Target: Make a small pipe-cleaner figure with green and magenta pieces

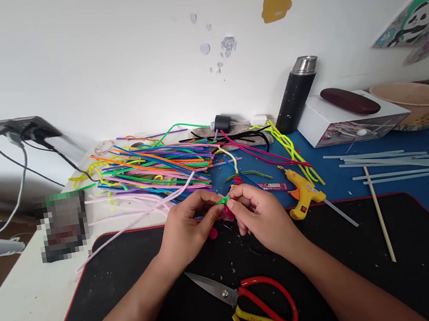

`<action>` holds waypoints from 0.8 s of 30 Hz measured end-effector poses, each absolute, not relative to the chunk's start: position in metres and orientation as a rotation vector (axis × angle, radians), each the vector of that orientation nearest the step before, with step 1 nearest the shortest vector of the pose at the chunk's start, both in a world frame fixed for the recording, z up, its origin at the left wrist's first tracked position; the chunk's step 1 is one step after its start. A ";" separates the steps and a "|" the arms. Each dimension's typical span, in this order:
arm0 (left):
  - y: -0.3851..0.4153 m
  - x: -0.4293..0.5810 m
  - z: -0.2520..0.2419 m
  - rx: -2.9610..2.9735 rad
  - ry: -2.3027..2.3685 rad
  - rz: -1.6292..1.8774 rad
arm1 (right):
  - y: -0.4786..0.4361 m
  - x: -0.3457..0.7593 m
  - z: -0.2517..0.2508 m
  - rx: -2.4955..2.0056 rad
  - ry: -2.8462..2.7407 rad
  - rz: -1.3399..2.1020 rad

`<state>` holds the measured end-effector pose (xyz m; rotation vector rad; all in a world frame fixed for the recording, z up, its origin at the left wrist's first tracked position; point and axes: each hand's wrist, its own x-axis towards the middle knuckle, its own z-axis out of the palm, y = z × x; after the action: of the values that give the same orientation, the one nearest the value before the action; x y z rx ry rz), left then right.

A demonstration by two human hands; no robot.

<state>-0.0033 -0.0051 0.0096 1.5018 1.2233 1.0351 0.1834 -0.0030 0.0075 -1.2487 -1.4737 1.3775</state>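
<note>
Both my hands meet over the far part of the black mat, pinching a small green pipe cleaner piece [222, 201] between them. My left hand [187, 228] grips its left end with thumb and index finger. From the other side, the thumb and index finger of my right hand [262, 215] close on it. A pink-red piece [228, 213] shows partly behind the fingertips; whether it is joined to the green one I cannot tell. Below my hands lie scissors [232, 294] with one red and one yellow handle, blades pointing up-left.
Many coloured pipe cleaners [157, 164] are heaped at the back left. A yellow glue gun [301, 192] lies right of my hands, near clear glue sticks [391, 158] and a wooden stick [381, 220]. A black flask [296, 95] and a white box [339, 117] stand behind.
</note>
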 end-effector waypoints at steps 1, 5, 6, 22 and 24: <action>-0.006 -0.003 0.009 1.538 1.232 1.030 | -0.003 0.183 0.007 -1.253 -1.472 1.375; -0.007 -0.004 0.008 1.749 1.249 1.037 | -0.002 0.184 0.003 -1.271 -1.466 1.362; -0.008 -0.004 0.008 1.798 1.254 1.044 | -0.001 0.184 0.002 -1.272 -1.466 1.356; -0.007 -0.002 0.012 1.802 1.251 1.063 | -0.002 0.184 0.007 -1.306 -1.500 1.317; -0.006 -0.002 0.012 1.709 1.246 1.063 | -0.002 0.183 0.009 -1.296 -1.483 1.332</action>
<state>-0.0022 -0.0062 0.0123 1.7089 1.2456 1.0632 0.1833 -0.0021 0.0087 -1.2958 -1.4831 1.3315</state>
